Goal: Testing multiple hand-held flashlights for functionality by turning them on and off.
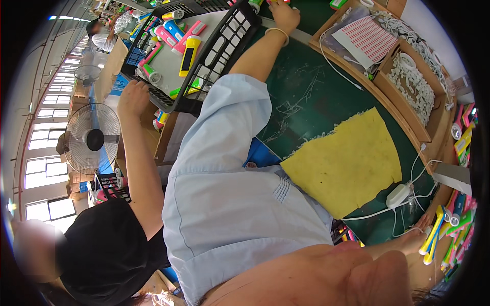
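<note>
My left arm, in a light blue sleeve, stretches to the top edge, where my left hand (286, 16) with a bangle is closed on a pink and yellow flashlight (280, 2), mostly cut off by the frame. At the lower right my right hand (408, 241) is against a yellow and blue flashlight (432, 238) beside a pile of colourful flashlights (462, 229); its fingers are hidden. A black plastic crate (224, 51) holds several flashlights, among them a yellow one (189, 55) and a pink one (166, 36). A yellow cloth (347, 163) lies on the green tabletop (296, 97).
A co-worker in black (109, 247) touches the crate with one hand (133, 97). Cardboard boxes (385, 76) hold white cables and small white parts. A white inline box (398, 195) with cords lies near the cloth. A standing fan (93, 138) is at left.
</note>
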`<action>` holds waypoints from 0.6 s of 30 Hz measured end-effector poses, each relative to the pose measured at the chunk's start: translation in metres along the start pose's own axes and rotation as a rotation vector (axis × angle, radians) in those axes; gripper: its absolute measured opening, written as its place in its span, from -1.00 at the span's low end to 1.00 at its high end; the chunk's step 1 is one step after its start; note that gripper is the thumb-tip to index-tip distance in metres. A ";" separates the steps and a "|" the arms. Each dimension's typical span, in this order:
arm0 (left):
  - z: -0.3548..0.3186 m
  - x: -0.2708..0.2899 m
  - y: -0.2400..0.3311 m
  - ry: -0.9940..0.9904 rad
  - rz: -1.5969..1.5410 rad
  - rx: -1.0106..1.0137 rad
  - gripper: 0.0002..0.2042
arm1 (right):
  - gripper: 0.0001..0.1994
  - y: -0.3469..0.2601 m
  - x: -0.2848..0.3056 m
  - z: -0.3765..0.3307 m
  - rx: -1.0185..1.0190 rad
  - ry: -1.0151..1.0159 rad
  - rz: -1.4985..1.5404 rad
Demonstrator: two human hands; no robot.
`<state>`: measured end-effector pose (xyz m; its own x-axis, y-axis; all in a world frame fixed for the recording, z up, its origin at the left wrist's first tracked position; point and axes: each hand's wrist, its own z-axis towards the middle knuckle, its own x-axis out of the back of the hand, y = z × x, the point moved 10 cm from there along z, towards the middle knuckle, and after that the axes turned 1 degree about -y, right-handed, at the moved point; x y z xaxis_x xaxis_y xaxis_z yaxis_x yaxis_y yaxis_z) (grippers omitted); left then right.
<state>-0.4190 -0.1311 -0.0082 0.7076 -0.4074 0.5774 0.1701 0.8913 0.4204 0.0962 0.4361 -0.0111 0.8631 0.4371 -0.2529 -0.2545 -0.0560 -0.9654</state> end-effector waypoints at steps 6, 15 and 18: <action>0.040 -0.083 -0.054 -0.287 0.077 0.294 -0.42 | -0.64 0.015 -0.051 -0.051 -0.018 -0.096 -0.138; 0.052 -0.060 -0.045 -0.181 0.462 0.348 -0.59 | -0.74 0.042 -0.119 -0.123 -0.218 -0.372 -0.089; 0.049 -0.049 -0.037 -0.295 0.365 0.296 -0.54 | -0.76 0.048 -0.126 -0.131 -0.277 -0.381 -0.120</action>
<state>-0.4934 -0.1537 -0.0181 0.4550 -0.1587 0.8762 -0.2809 0.9082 0.3103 0.0318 0.2608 -0.0339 0.6448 0.7499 -0.1478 0.0076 -0.1997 -0.9798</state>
